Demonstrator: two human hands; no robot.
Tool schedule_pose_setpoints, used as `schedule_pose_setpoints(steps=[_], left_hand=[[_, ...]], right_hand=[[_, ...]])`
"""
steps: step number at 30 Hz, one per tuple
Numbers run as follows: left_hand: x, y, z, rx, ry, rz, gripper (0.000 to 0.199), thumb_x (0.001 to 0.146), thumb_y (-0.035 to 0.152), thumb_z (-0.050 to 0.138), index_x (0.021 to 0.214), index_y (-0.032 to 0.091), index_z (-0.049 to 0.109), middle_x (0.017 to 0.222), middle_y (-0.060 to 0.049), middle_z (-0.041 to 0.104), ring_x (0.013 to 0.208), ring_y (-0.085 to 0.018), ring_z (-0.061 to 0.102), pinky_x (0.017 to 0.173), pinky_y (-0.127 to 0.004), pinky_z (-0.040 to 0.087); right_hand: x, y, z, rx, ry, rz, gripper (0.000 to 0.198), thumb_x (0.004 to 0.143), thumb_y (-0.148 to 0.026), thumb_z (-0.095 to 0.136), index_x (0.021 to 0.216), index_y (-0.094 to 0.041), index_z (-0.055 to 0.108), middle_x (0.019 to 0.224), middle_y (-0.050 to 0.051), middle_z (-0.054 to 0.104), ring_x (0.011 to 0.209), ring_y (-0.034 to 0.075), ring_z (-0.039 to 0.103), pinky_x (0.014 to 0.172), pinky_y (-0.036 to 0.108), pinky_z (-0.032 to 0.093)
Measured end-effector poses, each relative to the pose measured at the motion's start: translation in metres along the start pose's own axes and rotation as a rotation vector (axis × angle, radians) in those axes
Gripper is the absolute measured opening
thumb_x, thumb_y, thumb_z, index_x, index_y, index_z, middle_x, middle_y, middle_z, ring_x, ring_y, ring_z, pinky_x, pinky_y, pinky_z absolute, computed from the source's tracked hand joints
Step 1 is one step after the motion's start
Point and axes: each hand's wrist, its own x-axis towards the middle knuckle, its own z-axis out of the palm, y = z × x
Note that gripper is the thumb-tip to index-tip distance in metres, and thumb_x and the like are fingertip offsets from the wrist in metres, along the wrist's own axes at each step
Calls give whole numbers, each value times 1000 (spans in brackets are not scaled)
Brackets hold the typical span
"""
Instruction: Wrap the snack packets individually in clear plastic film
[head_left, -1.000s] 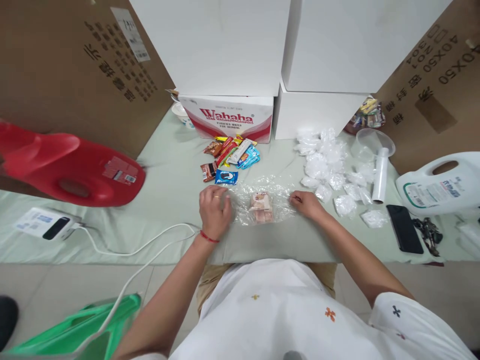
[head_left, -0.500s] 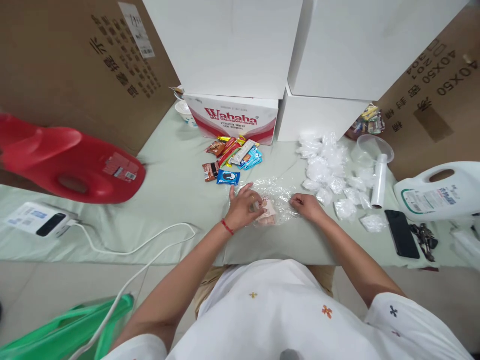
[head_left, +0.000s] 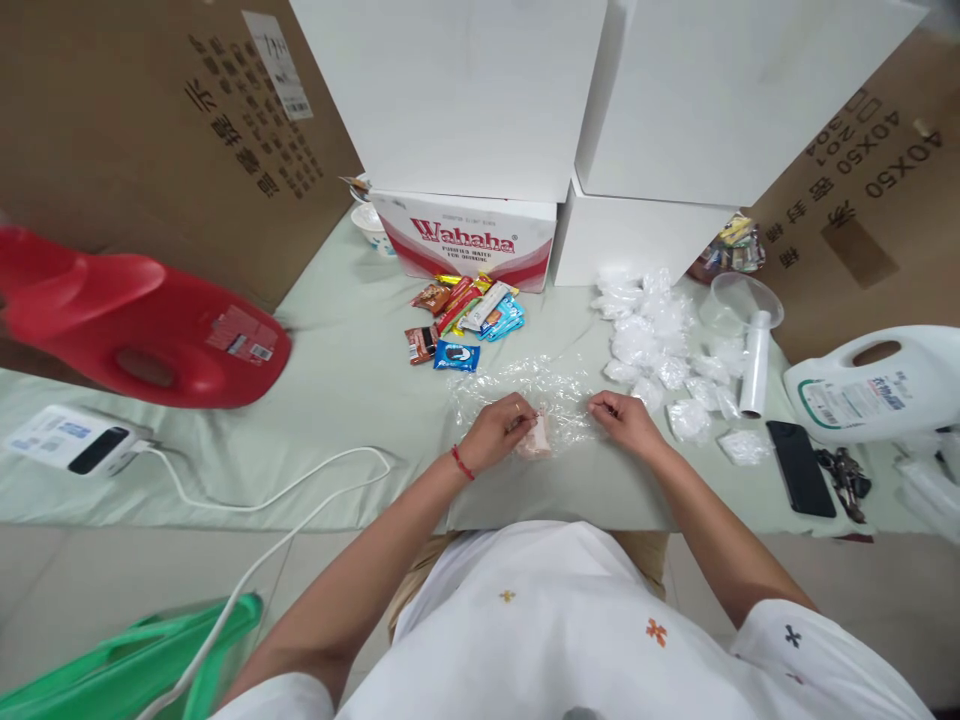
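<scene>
The cloth-covered table [head_left: 315, 370] is lying beneath both sets of fingers and stretching well beyond them. The red bottle [head_left: 150, 330] is lying well apart from the left fingers, off to their left. The clear film [head_left: 536, 376] is spreading under and between the fingers, wrinkled but open. Beyond the right fingers and to their right, the crumpled clear bundles [head_left: 641, 325] are sitting in a loose heap; what they are holding, if anything, is too hazy to tell. Beyond the left fingers, the snack packets [head_left: 472, 315] are lying outside the film. The left hand [head_left: 495, 430] is keeping its thumb and fingertips close together, apparently pinching the small pack; the right hand [head_left: 622, 420] is resting with curled fingers, seemingly pinching the film's right edge. The small pack [head_left: 541, 436] is lying on the film at the left fingertips, between the hands. Judging from this, the work is standing at an early stage: laying out the film and placing the pack are looking done, while folding the film over and closing it are seemingly remaining.
</scene>
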Motion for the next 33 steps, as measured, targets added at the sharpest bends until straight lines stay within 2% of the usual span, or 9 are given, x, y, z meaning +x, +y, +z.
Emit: schedule_pose_setpoints(steps=[6, 9, 12, 14, 17, 20, 25, 31, 33], left_hand=[[-3, -3, 4, 215, 71, -21, 32, 87, 29, 69, 118, 21, 72, 146, -15, 50, 123, -27, 57, 108, -47, 49], [-3, -3, 5, 334, 49, -81, 24, 85, 28, 71, 109, 24, 77, 142, -11, 59, 128, -32, 53, 111, -56, 44], [-2, -1, 8, 277, 36, -86, 18, 84, 23, 71, 101, 25, 76, 126, -7, 70, 126, -30, 57, 112, -54, 44], [-2, 1, 10, 155, 27, -75, 16, 86, 18, 67, 99, 23, 74, 116, -7, 73, 114, -24, 65, 104, -43, 51], [-4, 4, 13, 44, 46, -109, 18, 88, 14, 60, 98, 21, 73, 101, -6, 74, 93, -18, 70, 86, -32, 55], [-4, 7, 14, 56, 45, -159, 20, 86, 10, 58, 92, 20, 74, 90, -3, 74, 81, -15, 68, 78, -28, 52], [-2, 11, 13, 101, 82, -198, 19, 91, 20, 56, 84, 20, 74, 86, -4, 72, 81, -16, 67, 77, -29, 52], [-4, 10, 9, 136, 60, -187, 18, 81, 22, 67, 97, 22, 76, 102, -6, 75, 100, -23, 68, 92, -37, 53], [-4, 9, 9, 245, 35, -222, 21, 79, 28, 73, 100, 24, 77, 100, -6, 77, 103, -27, 67, 96, -42, 50]], right_hand=[[-6, 4, 0, -129, 67, -113, 32, 98, -45, 51, 88, -21, 69, 76, 2, 62, 72, 19, 56, 70, 33, 46], [-14, -6, 3, -262, 105, -371, 33, 100, -49, 54, 112, -23, 71, 110, 11, 68, 108, 27, 59, 98, 45, 47], [-19, -17, 14, -332, -27, -548, 55, 92, -55, 67, 138, -24, 60, 130, 14, 64, 136, 34, 44, 112, 53, 38], [-19, -21, 24, -343, -117, -555, 54, 88, -52, 74, 133, -24, 63, 117, 12, 69, 134, 36, 45, 111, 55, 38], [-16, -22, 35, -283, -169, -512, 15, 93, -37, 70, 100, -23, 71, 83, 5, 68, 111, 30, 59, 101, 50, 41], [-14, -22, 35, -147, -178, -501, 14, 98, -33, 64, 88, -23, 67, 74, 2, 61, 89, 22, 59, 89, 40, 46], [-14, -32, 27, -50, -132, -470, 25, 103, -42, 53, 94, -22, 65, 86, 5, 62, 85, 20, 58, 80, 35, 47], [-35, -45, 37, -319, -231, -692, 66, 82, -61, 78, 134, -25, 61, 131, 14, 62, 123, 33, 48, 105, 52, 38], [-42, -43, 46, -405, -186, -685, 45, 87, -48, 77, 124, -25, 67, 125, 12, 65, 122, 34, 46, 102, 52, 38]])
